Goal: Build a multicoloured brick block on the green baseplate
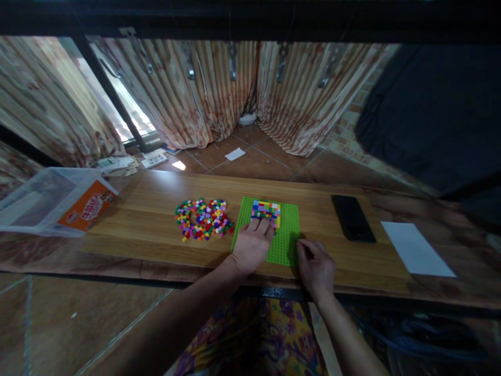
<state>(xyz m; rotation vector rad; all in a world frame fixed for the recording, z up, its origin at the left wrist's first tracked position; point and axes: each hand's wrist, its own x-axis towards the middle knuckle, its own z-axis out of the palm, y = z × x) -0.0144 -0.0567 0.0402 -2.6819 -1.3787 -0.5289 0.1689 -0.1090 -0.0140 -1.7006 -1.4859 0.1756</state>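
A green studded baseplate [287,230] lies on a wooden board [156,209]. A patch of small coloured bricks [266,210] is fixed at the plate's far left part. My left hand [252,245] rests on the plate's near left part, fingers stretched flat, tips touching the patch's near edge. My right hand [316,266] sits at the plate's near right corner, fingers curled in a pinch against the edge; what they hold is hidden. A loose pile of small coloured bricks [203,219] lies left of the plate.
A black phone [353,218] lies on the board to the right, with a white sheet of paper [415,249] beyond it. A clear plastic box with an orange label [58,201] stands at the far left. Curtains and a tiled floor with papers lie behind.
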